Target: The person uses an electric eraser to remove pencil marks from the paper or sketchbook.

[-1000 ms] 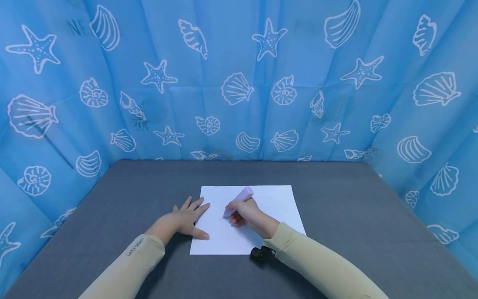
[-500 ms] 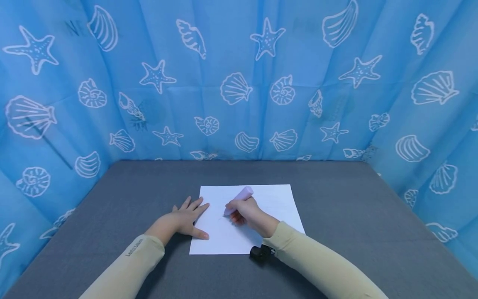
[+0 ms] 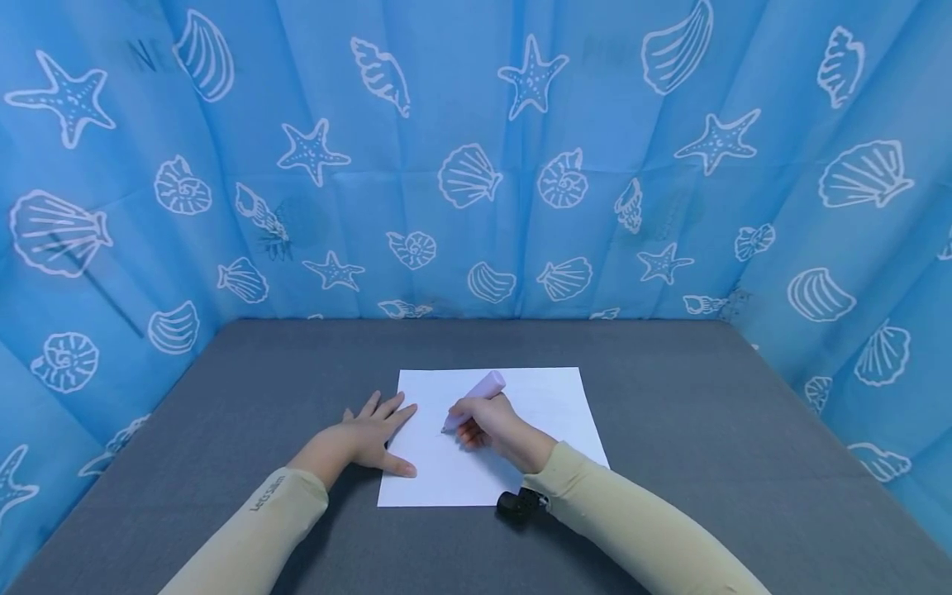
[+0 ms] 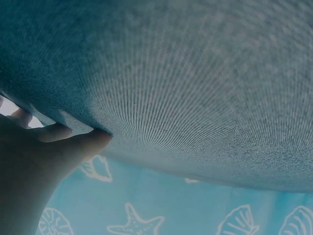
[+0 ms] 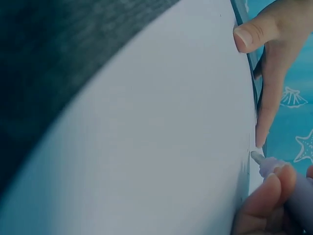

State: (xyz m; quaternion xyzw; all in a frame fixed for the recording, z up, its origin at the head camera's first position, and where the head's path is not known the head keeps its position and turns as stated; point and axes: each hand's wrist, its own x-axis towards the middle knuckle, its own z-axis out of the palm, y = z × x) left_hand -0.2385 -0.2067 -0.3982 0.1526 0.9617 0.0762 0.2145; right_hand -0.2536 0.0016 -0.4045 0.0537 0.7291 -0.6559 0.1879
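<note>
A white sheet of paper [image 3: 550, 421] lies flat on the grey cloth-covered table. My left hand [image 3: 368, 438] rests spread on the sheet's left edge, thumb and fingertips on the paper. Between thumb and fingers my right hand [image 3: 497, 423] pinches a thick lilac pen [image 3: 487, 386], its body tilted up to the right. In the right wrist view the pen's narrow grey tip [image 5: 257, 156] meets or nearly meets the paper. Any marks by the tip are too small to make out. The left wrist view shows the left hand [image 4: 54, 154] against the cloth.
The grey table [image 3: 669, 388] stretches out on all sides of the sheet. Behind and beside it hangs a blue curtain [image 3: 431, 91] printed with white shells and starfish. A small black device [image 3: 516, 506] sits beneath the right wrist, by the sheet's near edge.
The pen's tip has shifted by a tiny amount on the paper, slightly right and then back left. My left hand and the sheet have stayed in place.
</note>
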